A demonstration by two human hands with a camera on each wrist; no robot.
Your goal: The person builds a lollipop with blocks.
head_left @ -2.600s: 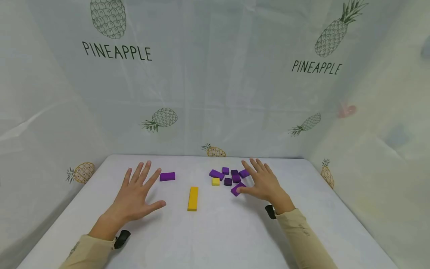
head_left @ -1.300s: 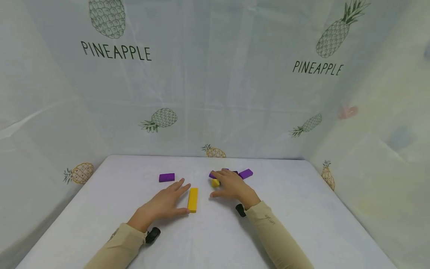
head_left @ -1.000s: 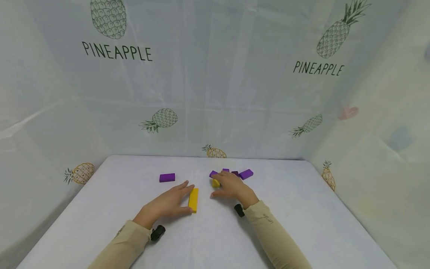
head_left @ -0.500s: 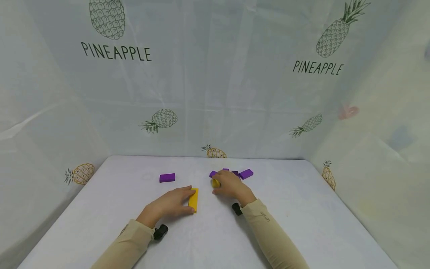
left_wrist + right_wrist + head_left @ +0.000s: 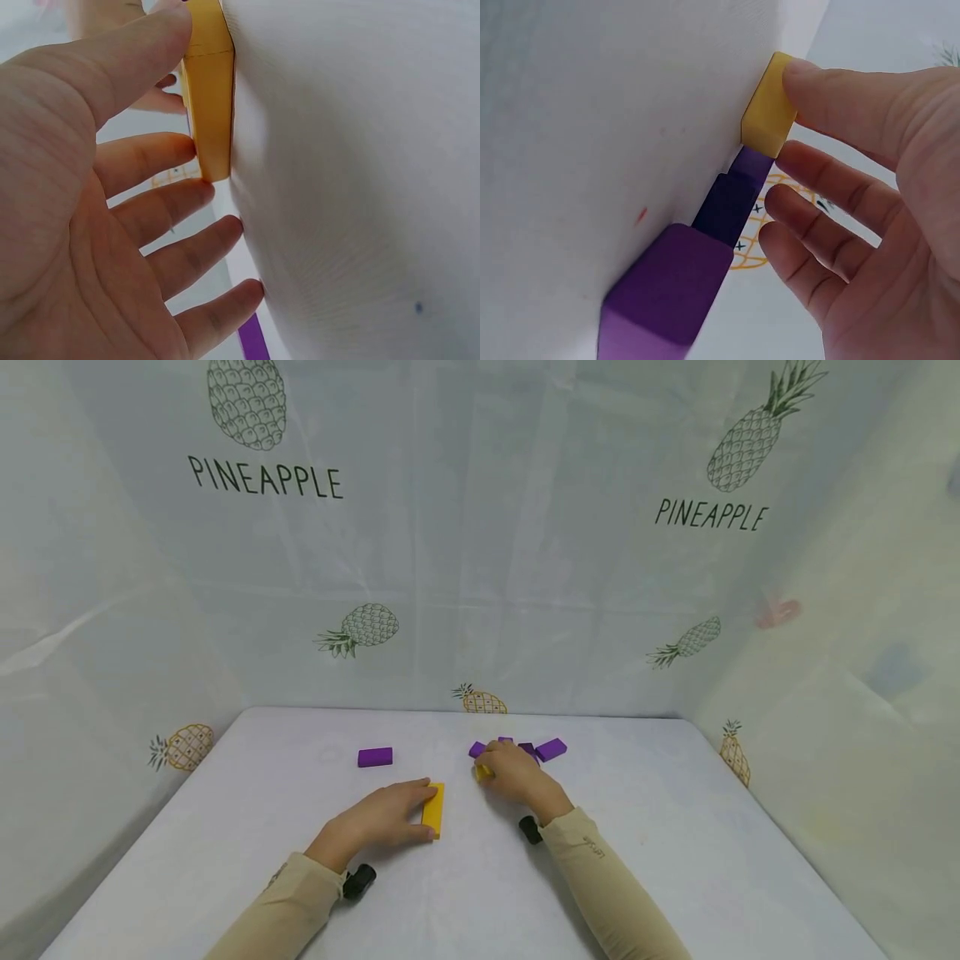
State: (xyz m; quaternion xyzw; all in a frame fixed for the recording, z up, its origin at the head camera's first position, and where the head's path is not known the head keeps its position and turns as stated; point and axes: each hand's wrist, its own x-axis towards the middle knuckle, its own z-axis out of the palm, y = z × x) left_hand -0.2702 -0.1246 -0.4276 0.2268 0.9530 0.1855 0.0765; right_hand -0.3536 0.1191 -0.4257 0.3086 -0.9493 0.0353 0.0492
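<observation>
My left hand (image 5: 377,815) holds a long orange-yellow block (image 5: 432,812) lying lengthwise on the white table. Its thumb is at the near end and its index fingertip by the far end; in the left wrist view the other fingertips reach down beside the block (image 5: 208,112). Farther right, my right hand (image 5: 516,774) pinches a small yellow block (image 5: 769,109) between thumb and index finger, its other fingers loosely bent. Past that block, the right wrist view shows a dark purple block (image 5: 726,204) and a larger purple block (image 5: 671,281) on the table.
A purple block (image 5: 375,757) lies alone beyond my left hand. Around the right hand sit several purple blocks, one purple block (image 5: 551,749) at the right end; others are partly hidden by the hand. A pineapple-print curtain (image 5: 480,560) hangs behind the table (image 5: 480,893).
Both spread hands have come inward and down from the sides. The left has settled on the long orange-yellow block; the right's thumb has closed in on the small yellow block.
</observation>
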